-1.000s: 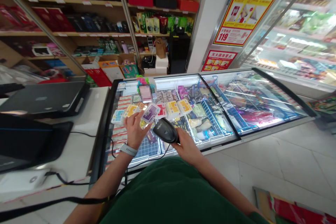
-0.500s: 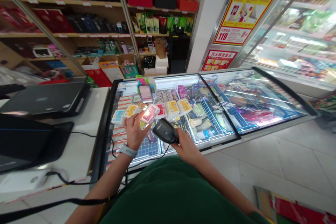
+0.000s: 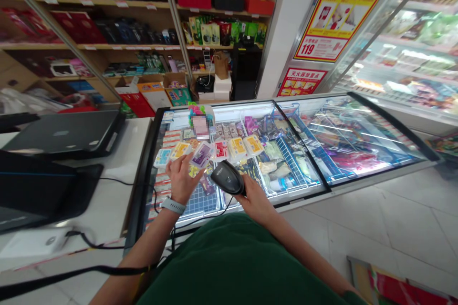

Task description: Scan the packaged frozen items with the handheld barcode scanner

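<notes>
My right hand (image 3: 255,196) is wrapped round the handle of a black barcode scanner (image 3: 227,177), whose head points up and left over the glass. My left hand (image 3: 182,178) has its thumb and fingers spread at the left side of a small clear packet with a purple label (image 3: 202,154). The fingertips are close to its edge; whether they touch it I cannot tell. Packets with yellow (image 3: 181,150) and blue (image 3: 163,157) labels lie to its left. On its right lie a red-labelled packet (image 3: 221,150) and two yellow-labelled packets (image 3: 236,147).
The packets lie on the glass top of a chest freezer (image 3: 302,136). A colourful item with a blurred patch (image 3: 200,125) stands behind them. At left, a counter (image 3: 118,195) carries black devices (image 3: 64,131). The scanner's cable (image 3: 203,217) runs leftward. Stocked shelves (image 3: 143,47) are behind.
The reddish scanner glow on the middle packet has gone, and its label now looks purple. My left hand's fingers look slightly further from the packet. The scanner stays in my right hand.
</notes>
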The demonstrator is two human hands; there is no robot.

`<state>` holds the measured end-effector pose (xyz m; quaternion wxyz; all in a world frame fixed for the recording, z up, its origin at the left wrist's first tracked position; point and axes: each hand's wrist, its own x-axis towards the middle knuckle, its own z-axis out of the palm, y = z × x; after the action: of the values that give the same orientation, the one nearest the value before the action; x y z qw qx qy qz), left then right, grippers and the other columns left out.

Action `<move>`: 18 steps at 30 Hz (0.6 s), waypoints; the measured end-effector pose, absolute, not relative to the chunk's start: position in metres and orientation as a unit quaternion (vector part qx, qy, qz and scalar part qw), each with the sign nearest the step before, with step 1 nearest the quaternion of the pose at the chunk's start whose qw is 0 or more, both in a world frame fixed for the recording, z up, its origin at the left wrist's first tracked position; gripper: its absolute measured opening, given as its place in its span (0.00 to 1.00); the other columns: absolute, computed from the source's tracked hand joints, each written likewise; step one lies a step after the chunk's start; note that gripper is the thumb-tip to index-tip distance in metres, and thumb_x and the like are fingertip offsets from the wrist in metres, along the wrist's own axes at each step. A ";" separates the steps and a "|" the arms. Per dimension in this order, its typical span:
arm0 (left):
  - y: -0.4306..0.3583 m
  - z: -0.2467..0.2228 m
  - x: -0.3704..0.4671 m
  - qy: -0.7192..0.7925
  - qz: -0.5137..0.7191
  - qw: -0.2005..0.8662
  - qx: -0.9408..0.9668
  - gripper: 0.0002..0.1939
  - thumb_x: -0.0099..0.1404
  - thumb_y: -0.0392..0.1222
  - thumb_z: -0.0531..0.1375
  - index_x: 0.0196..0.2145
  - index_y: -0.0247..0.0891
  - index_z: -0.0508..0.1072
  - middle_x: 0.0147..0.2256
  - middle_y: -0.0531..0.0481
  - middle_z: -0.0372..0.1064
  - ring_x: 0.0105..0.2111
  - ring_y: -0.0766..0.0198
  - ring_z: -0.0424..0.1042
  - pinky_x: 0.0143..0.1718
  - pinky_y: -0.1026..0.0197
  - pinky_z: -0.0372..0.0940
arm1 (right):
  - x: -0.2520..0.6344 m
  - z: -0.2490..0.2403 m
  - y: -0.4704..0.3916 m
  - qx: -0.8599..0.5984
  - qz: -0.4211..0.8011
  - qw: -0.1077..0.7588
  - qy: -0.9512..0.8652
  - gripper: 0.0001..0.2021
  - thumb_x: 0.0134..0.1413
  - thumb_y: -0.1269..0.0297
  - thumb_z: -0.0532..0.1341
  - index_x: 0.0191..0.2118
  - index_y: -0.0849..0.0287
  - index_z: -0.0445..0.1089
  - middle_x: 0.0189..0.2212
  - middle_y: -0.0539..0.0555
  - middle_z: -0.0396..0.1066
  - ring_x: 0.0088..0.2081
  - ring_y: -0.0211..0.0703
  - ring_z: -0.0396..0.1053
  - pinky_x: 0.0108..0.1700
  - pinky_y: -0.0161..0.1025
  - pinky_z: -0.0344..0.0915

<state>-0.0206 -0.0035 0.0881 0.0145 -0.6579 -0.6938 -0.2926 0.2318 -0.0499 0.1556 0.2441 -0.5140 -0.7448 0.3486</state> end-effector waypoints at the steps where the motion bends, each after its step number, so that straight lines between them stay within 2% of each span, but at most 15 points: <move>1: -0.003 0.088 -0.022 -0.698 -0.295 0.015 -0.653 0.32 0.59 0.53 0.62 0.58 0.42 0.63 0.55 0.41 0.65 0.58 0.48 0.61 0.64 0.46 0.42 | 0.232 0.155 -0.050 -0.514 0.349 0.244 -0.744 0.09 0.58 0.67 0.61 0.44 0.59 0.62 0.41 0.57 0.69 0.43 0.49 0.67 0.44 0.42 0.62; 6: 0.005 0.085 -0.045 -0.731 -0.327 0.016 -0.599 0.33 0.57 0.54 0.63 0.57 0.40 0.65 0.52 0.41 0.66 0.55 0.50 0.63 0.61 0.49 0.52 | 0.233 0.153 -0.049 -0.513 0.349 0.249 -0.743 0.10 0.58 0.68 0.61 0.44 0.59 0.62 0.41 0.57 0.69 0.43 0.49 0.67 0.44 0.42 0.62; 10: 0.017 0.070 -0.084 -0.774 -0.364 0.004 -0.518 0.34 0.56 0.57 0.63 0.56 0.37 0.66 0.47 0.41 0.67 0.48 0.52 0.68 0.53 0.53 0.63 | 0.235 0.152 -0.049 -0.510 0.349 0.254 -0.744 0.09 0.58 0.68 0.60 0.44 0.59 0.62 0.41 0.57 0.69 0.43 0.48 0.67 0.44 0.41 0.62; 13: 0.025 0.055 -0.117 -0.821 -0.347 -0.012 -0.452 0.35 0.54 0.59 0.63 0.54 0.35 0.68 0.43 0.43 0.69 0.45 0.53 0.69 0.50 0.53 0.64 | 0.236 0.150 -0.049 -0.511 0.347 0.258 -0.743 0.09 0.59 0.67 0.60 0.44 0.58 0.63 0.42 0.57 0.69 0.43 0.48 0.67 0.44 0.41 0.62; 18: 0.032 0.038 -0.152 -0.864 -0.305 -0.056 -0.397 0.36 0.53 0.59 0.61 0.52 0.30 0.70 0.42 0.39 0.71 0.42 0.50 0.70 0.48 0.48 0.66 | 0.237 0.147 -0.049 -0.515 0.343 0.251 -0.744 0.09 0.58 0.69 0.60 0.45 0.59 0.63 0.42 0.57 0.68 0.44 0.48 0.67 0.44 0.40 0.62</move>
<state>-0.1519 0.0317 0.0377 -0.0560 -0.3966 -0.8641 -0.3050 0.2368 -0.0489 0.1469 0.2515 -0.5153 -0.7438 0.3435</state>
